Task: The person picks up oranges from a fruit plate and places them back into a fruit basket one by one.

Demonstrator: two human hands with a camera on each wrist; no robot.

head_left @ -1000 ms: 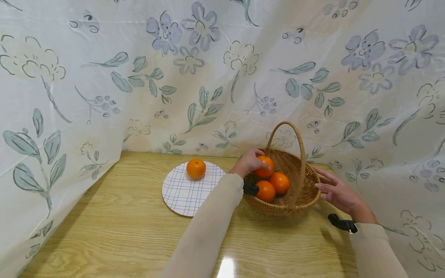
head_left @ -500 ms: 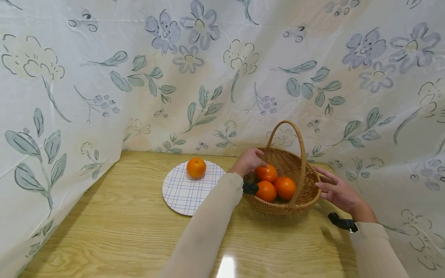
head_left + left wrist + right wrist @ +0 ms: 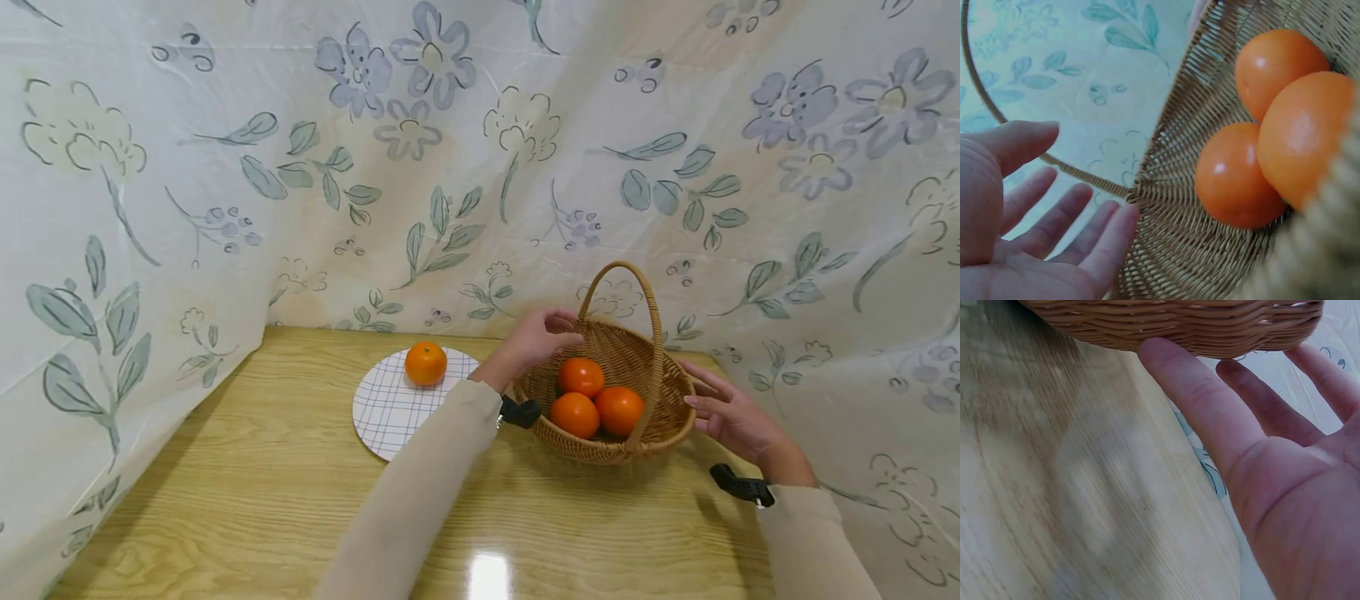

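Observation:
A wicker basket (image 3: 585, 451) with a tall hoop handle stands at the right of the table, holding three oranges: one at the back (image 3: 581, 377), one at front left (image 3: 575, 416), one at right (image 3: 621, 410). My left hand (image 3: 531, 342) is at the basket's left rim, fingers spread and holding nothing; in the left wrist view the hand (image 3: 1041, 231) is beside the handle's foot, apart from the fruit. My right hand (image 3: 738, 421) rests against the basket's right side, thumb and fingers extended; its thumb (image 3: 1197, 394) touches the weave in the right wrist view.
Left of the basket lies a round white board (image 3: 382, 417) with a blue grid, bearing a single orange (image 3: 426, 364). A floral cloth (image 3: 420, 208) hangs behind and at both sides of the wooden table (image 3: 247, 467). My left sleeve partly covers the board.
My left hand has let go of an orange, which now sits among the others in the basket, and has drawn back to the left rim. The right hand stays put.

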